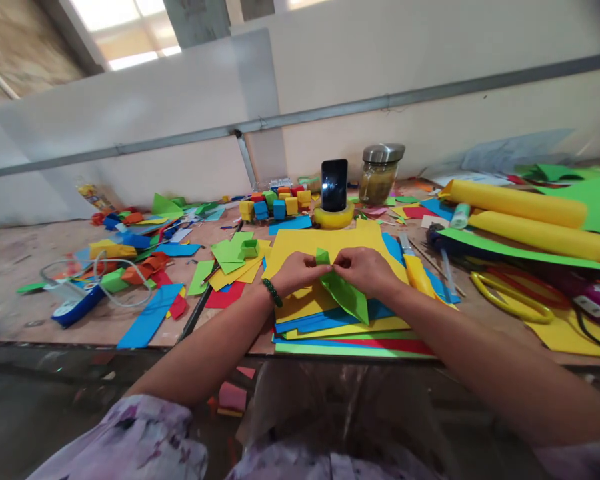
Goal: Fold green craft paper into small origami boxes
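Across the table (pixel 25 250), left hand (pixel 300 272) and right hand (pixel 363 270) are pinching the far end of green paper (pixel 349 300) above yellow sheets (pixel 295 243), each grip closed, the paper probably being light, crease-prone, best held by edges.

glaring window (pixel 123 30) upper left, dim floor (pixel 40 400)

Green paper (pixel 349 300) over yellow sheet (pixel 296 243)
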`<state>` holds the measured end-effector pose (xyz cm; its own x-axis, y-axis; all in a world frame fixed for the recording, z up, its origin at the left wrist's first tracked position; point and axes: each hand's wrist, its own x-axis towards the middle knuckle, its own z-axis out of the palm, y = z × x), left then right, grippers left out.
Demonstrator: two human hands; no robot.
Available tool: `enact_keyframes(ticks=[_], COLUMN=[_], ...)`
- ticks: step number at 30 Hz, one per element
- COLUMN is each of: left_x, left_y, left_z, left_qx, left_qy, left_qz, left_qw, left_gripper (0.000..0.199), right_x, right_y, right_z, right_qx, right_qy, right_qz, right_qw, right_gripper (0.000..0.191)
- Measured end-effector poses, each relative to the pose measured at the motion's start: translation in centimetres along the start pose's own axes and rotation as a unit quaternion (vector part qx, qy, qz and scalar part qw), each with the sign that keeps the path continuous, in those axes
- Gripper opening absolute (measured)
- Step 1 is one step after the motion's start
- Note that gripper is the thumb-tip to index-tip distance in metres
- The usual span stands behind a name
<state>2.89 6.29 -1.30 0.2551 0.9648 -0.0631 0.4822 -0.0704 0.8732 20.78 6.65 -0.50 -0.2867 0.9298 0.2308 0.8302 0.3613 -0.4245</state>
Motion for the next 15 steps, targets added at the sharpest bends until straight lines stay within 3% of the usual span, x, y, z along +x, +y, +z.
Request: enact_keyframes(ticks=[5,7,11,15], left_x=[0.6,0.7,0.6,-0.4], left_y=[-1.1,-1.2,-0.7,0.3], left_z=[0.4,0.4,-0.2,-0.7], left_qx=[0.028,-0.003,-0.063,-0.023], left_qy=[0.032,0.030,0.055,0.151], left_qz=[0.062,0.072,0.088,0.214], left_qw=[0.997,0.997,0.993,0.965], left_gripper=[0.016,0.016,0.019,0.016], right_x=[0.3,0.7,1.2,0.6], right_y=[0.6,1.1,1.7,0.6], right_z=[0.0,-0.2,-0.8,-1.4], right_qx=[0.080,0.152,0.270,0.318], right_qy=[-0.031,-0.050,-0.052,-0.056], right_qz=[-0.042,-0.018,0.009,-0.036], right_qw=[0.995,0.987,0.962,0.946], right_gripper=[0.031,0.038,0.033,0.030])
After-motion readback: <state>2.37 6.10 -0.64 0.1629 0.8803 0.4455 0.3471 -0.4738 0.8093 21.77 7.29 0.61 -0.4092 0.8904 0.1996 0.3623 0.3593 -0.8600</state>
